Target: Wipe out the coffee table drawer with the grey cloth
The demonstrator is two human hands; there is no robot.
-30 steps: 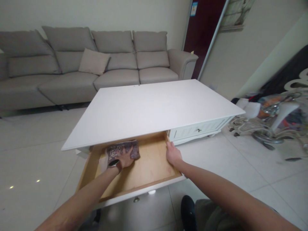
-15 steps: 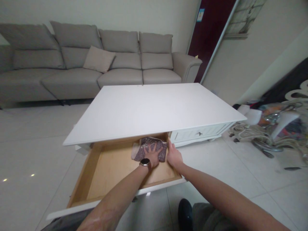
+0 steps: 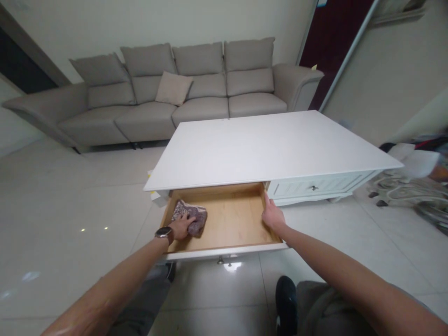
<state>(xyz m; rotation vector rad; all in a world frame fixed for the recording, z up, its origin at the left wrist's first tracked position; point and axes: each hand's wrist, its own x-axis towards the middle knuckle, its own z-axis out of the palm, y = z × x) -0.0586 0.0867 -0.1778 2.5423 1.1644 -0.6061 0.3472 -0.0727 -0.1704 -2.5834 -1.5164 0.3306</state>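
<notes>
A patterned purple-brown cloth (image 3: pixel 200 220) lies bunched at the left end of a pulled-out wooden drawer (image 3: pixel 234 214). Flat on top of it rests my left hand (image 3: pixel 181 227), fingers spread, a round watch on the wrist. My right hand (image 3: pixel 273 215) is closed over the drawer's right side wall, close to the table; part of its fingers is hidden. The drawer belongs to a white coffee table (image 3: pixel 266 149) whose top overhangs the drawer's back.
A second, closed drawer (image 3: pixel 311 188) sits to the right. Behind the table stands a grey sofa (image 3: pixel 203 107) with a beige cushion (image 3: pixel 174 88). White furniture legs and clutter (image 3: pixel 402 186) occupy the floor at far right. My shoe (image 3: pixel 286 303) is below the drawer.
My left hand and the cloth have moved from the drawer's right end to its left end. My right hand keeps its hold on the side wall. The camera view has shifted left.
</notes>
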